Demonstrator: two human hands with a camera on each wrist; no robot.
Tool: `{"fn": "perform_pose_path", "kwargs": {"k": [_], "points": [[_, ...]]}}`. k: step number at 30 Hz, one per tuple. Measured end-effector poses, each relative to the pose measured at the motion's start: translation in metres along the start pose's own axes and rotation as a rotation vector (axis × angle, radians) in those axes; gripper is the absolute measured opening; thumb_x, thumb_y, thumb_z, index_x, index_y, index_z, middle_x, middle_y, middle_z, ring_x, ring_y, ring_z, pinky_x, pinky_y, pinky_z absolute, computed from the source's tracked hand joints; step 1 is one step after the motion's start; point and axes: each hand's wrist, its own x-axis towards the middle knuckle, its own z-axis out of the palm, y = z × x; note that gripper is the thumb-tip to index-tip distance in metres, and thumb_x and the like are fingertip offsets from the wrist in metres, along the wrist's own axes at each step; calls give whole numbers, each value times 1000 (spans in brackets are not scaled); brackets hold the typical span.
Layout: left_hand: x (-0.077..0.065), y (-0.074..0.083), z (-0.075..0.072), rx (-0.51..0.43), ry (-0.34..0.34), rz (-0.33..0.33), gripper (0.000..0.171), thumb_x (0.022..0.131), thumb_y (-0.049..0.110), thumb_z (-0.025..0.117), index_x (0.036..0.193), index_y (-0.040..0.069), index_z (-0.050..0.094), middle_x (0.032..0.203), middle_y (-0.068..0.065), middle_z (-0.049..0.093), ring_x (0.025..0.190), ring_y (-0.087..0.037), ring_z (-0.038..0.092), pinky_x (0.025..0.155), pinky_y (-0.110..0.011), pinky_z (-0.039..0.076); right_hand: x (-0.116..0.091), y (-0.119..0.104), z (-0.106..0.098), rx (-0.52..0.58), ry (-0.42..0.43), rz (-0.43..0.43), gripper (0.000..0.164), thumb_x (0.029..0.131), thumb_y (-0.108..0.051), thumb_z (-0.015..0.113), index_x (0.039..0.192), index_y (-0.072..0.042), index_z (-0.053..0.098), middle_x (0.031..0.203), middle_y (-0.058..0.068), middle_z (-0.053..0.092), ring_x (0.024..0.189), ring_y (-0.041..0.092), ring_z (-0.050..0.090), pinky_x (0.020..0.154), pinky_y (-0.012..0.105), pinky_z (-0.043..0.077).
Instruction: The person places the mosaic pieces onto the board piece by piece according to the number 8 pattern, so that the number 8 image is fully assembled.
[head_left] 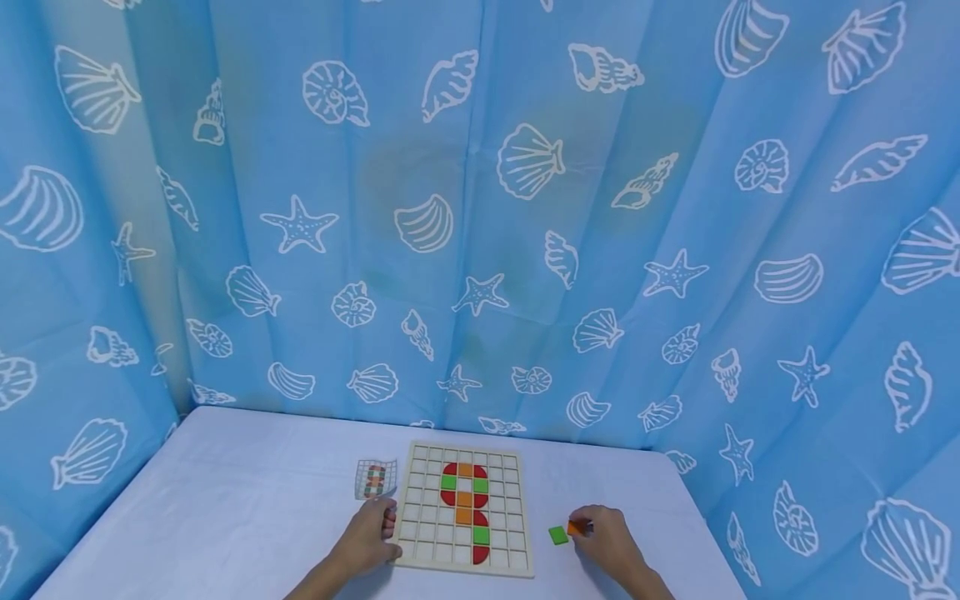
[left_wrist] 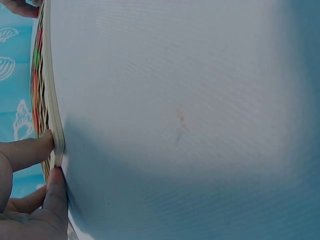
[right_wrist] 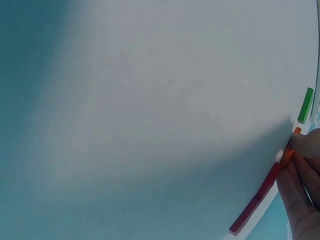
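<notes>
My left hand point(head_left: 366, 537) is at the near left corner of a square wooden grid board point(head_left: 527, 533). Its thumb and a finger hold the board's rim point(left_wrist: 56, 120) in the left wrist view. Red rounded tiles point(head_left: 481, 555), green square tiles point(head_left: 481, 535) and orange square tiles point(head_left: 464, 516) lie in the grid's cells. Right of the board, my right hand point(head_left: 606, 542) pinches an orange tile point(head_left: 574, 528) between thumb and fingers. A loose green tile point(head_left: 558, 535) lies just left of it. Two red tiles point(right_wrist: 255, 200) show beside the fingers in the right wrist view.
A small card with a grid and a coloured pattern point(head_left: 376, 479) lies left of the board, close to my left hand. White cloth point(head_left: 247, 492) covers the table. Behind it hangs a blue curtain point(head_left: 465, 233) printed with white shells and starfish.
</notes>
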Motion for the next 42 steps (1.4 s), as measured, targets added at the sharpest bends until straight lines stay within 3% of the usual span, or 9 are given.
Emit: {"fn": "perform_pose_path", "kwargs": {"k": [5,16,23,31,36,42], "points": [[-1,1,0,-2,-2,-21,64,62,-10,79,117,-19,49,94,-9,47,85,-20,50,76,-30,52,3,-16,1,26,13,-7,19,78,-3,77,97,-4,73,88,1,70,85,20,67,75,37,58],[1,-2,3,2,2,-19,66,62,-10,79,119,-20,48,93,-9,47,85,-19,50,75,-30,52,2,-94,22,136,-60,-127,22,81,-12,77,103,-7,75,95,-3,68,90,16,63,80,37,57],[3,-4,4,21,4,-46,68,62,-8,80,120,-20,48,93,-7,47,85,-18,49,77,-31,52,-3,-128,37,162,-66,-219,22,81,-13,78,103,-10,76,100,-4,69,91,13,63,79,33,57],[4,-3,3,20,8,-44,66,62,-9,80,120,-18,49,94,-7,47,85,-19,50,75,-31,51,-5,-140,57,54,-170,-373,23,81,-22,79,103,-15,77,96,-14,69,92,3,59,88,32,53],[4,-3,3,35,-1,-64,67,63,-7,81,121,-18,49,95,-7,48,87,-19,51,79,-34,51,-7,-142,61,38,-208,-370,20,82,-20,78,102,-16,77,95,-15,68,90,2,57,88,33,52],[3,-2,1,36,-1,-46,66,63,-7,81,120,-19,49,95,-8,48,88,-21,51,81,-37,51,-8,-144,66,36,-248,-364,19,84,-16,76,102,-15,77,91,-16,67,83,-1,54,80,23,52]]}}
